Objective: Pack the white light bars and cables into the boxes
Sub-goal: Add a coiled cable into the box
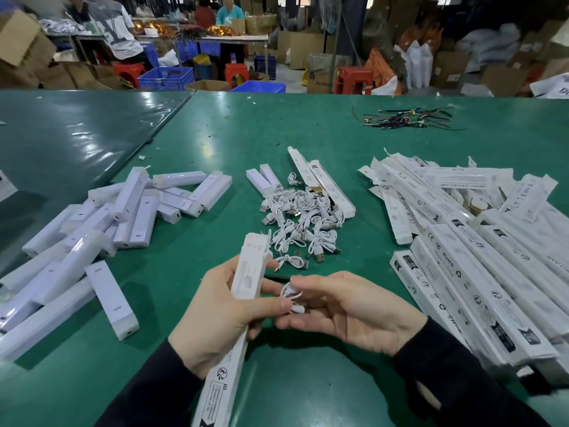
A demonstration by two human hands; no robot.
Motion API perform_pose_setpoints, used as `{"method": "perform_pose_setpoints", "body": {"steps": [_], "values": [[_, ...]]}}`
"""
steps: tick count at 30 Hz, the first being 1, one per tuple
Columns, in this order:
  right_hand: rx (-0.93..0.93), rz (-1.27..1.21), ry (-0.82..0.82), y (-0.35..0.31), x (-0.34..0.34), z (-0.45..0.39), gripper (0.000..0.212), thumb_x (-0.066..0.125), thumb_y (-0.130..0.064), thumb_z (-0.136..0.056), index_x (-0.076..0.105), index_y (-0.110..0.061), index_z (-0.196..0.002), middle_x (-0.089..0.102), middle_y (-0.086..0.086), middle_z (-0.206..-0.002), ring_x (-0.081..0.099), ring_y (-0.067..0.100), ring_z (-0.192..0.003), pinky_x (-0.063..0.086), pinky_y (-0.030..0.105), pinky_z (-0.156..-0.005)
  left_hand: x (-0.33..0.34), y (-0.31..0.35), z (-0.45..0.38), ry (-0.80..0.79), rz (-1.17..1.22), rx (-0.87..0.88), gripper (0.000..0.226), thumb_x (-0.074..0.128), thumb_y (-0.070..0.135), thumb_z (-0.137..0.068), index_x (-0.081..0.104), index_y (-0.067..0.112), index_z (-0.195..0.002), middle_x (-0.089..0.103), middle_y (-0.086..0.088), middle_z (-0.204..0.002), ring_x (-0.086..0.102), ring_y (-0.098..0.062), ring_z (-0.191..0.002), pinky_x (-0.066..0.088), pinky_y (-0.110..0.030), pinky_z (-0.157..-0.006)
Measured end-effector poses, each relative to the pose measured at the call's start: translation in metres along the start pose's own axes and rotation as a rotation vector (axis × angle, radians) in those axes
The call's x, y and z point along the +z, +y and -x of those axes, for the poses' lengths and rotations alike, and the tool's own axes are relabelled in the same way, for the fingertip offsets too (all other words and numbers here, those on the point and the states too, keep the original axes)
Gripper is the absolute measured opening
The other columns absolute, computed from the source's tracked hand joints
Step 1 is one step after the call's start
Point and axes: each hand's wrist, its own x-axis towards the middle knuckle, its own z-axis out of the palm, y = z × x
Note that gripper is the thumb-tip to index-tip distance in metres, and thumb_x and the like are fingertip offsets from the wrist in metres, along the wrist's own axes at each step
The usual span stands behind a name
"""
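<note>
My left hand [215,306] is wrapped around a long white box [237,315], holding it tilted so its far end points away from me over the green table [215,127]. My right hand [348,306] sits just beside it, thumb and fingertips pinching a small coiled white cable [291,295] close against the side of the box. The two hands are near together in the middle, close to me, both in dark sleeves.

Just beyond my hands lies a heap of coiled white cables [301,217], with two short white pieces and a couple of boxes at its far edge. To the left is a loose pile of white light bars [117,217], some lying across one another, spreading toward the near left edge. To the right is a big stack of printed white boxes [468,241], most lying lengthwise toward me. Far right on the table is a bundle of dark wires [409,118]. Past the table, people sit at benches among blue crates [166,77], red stools and cardboard cartons.
</note>
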Motion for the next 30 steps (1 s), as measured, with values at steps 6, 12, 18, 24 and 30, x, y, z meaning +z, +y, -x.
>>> {"method": "perform_pose_setpoints", "body": {"steps": [6,12,18,24,30], "values": [[-0.23,0.15,0.117,0.0026,-0.0059,-0.0032,0.023,0.064,-0.01,-0.09,0.072,0.005,-0.105,0.073,0.016,-0.109,0.071,0.026,-0.091,0.059,0.026,-0.081,-0.0026,-0.001,-0.0011,-0.066,0.105,-0.087,0.05,0.074,0.007,-0.064,0.067,0.013,-0.113,0.07,-0.018,-0.098,0.048,-0.021,-0.046,0.036,-0.019,-0.034],[-0.539,0.162,0.303,-0.0026,-0.0089,-0.0006,0.034,0.08,-0.021,-0.059,0.079,-0.004,-0.089,0.076,0.015,-0.09,0.072,0.021,-0.075,0.057,0.023,-0.068,-0.0041,-0.0017,0.0036,-0.31,0.079,-0.193,0.05,0.076,0.017,-0.061,0.069,0.007,-0.11,0.054,-0.028,-0.087,0.037,-0.022,-0.048,0.034,-0.018,-0.033],[-0.604,0.268,0.17,-0.0017,-0.01,-0.0001,0.026,0.075,-0.015,-0.068,0.079,-0.006,-0.093,0.076,0.007,-0.096,0.068,0.006,-0.081,0.05,0.013,-0.072,-0.0061,-0.0013,0.004,-0.398,0.091,-0.211,0.045,0.069,0.009,-0.068,0.066,0.003,-0.112,0.057,-0.034,-0.086,0.038,-0.021,-0.043,0.033,-0.017,-0.032],[-0.555,0.313,0.035,0.0009,-0.0109,0.0007,0.029,0.073,-0.022,-0.073,0.077,-0.007,-0.097,0.074,0.015,-0.104,0.065,0.018,-0.091,0.052,0.027,-0.085,-0.0076,0.0,0.0066,-0.491,0.073,-0.196,0.039,0.07,0.007,-0.068,0.063,-0.001,-0.106,0.055,-0.039,-0.099,0.035,-0.021,-0.049,0.035,-0.017,-0.033],[-0.51,0.432,0.021,0.0005,-0.0079,0.0021,0.017,0.071,-0.011,-0.077,0.076,-0.005,-0.092,0.074,0.002,-0.08,0.061,0.004,-0.067,0.047,0.014,-0.062,-0.0077,-0.0046,0.0072,-0.567,0.086,-0.216,0.033,0.063,-0.002,-0.074,0.066,0.007,-0.106,0.062,-0.02,-0.106,0.039,-0.02,-0.048,0.037,-0.018,-0.034]]}}
